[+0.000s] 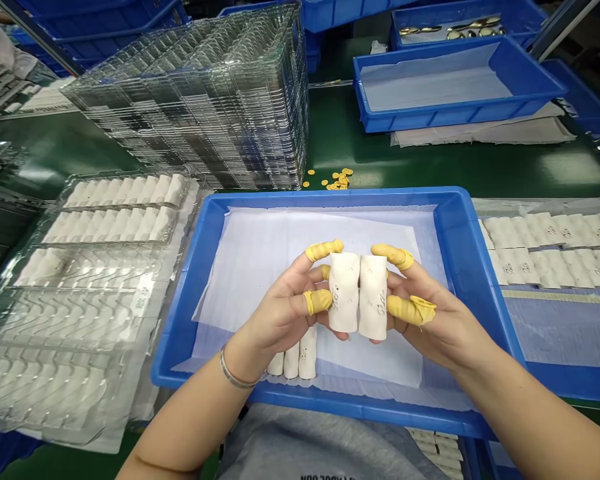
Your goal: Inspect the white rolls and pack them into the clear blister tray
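1. Left hand (pixel 285 307): fingers curled, pinching one white curved piece (pixel 343 292), frame centre.
2. Right hand (pixel 425 313): gripping the second white piece (pixel 373 297); pieces touching side by side.
3. Blue tray (pixel 453 227): walls surround; paper liner (pixel 260 253) bare at upper left.

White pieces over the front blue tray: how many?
5 white pieces: one in the left hand, one in the right hand, three lying under the left hand; others may be hidden.

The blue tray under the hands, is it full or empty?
Nearly empty: the tray shows just three white pieces on paper; left hand and right hand hold two more.
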`<move>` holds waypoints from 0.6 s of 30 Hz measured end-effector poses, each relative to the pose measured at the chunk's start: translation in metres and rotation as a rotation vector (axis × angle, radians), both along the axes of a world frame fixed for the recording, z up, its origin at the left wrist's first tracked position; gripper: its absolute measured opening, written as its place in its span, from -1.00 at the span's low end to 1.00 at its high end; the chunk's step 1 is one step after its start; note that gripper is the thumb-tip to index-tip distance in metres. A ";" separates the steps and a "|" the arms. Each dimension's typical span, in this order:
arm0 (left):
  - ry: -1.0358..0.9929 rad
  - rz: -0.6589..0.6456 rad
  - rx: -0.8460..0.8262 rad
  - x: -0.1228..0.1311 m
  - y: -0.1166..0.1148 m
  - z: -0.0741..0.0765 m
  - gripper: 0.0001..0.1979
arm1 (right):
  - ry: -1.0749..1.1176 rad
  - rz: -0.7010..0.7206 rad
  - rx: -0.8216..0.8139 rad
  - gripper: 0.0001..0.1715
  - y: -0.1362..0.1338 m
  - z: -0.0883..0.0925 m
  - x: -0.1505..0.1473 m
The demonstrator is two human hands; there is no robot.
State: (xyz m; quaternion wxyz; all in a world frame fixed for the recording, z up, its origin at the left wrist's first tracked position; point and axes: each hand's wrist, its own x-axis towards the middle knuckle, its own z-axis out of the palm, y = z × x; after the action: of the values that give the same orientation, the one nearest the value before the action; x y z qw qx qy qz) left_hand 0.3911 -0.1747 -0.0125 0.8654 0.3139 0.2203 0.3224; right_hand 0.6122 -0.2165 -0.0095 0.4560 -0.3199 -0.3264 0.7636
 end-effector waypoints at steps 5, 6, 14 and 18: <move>-0.015 -0.011 0.043 0.001 -0.002 -0.003 -0.37 | -0.001 -0.001 0.054 -0.50 -0.002 -0.002 -0.002; -0.020 -0.016 0.047 0.001 -0.002 -0.004 -0.37 | 0.007 0.006 0.065 -0.49 -0.002 -0.002 -0.002; -0.066 -0.008 0.100 0.000 -0.003 -0.011 -0.39 | 0.029 0.031 0.124 -0.48 -0.005 -0.002 0.000; -0.044 0.022 0.112 -0.001 -0.002 -0.010 -0.41 | 0.023 -0.002 0.100 -0.51 -0.004 -0.002 0.001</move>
State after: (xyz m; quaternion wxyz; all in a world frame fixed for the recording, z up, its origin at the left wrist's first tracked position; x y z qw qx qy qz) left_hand 0.3905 -0.1770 -0.0225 0.8476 0.3521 0.1865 0.3506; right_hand 0.6131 -0.2204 -0.0115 0.4758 -0.2883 -0.3587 0.7496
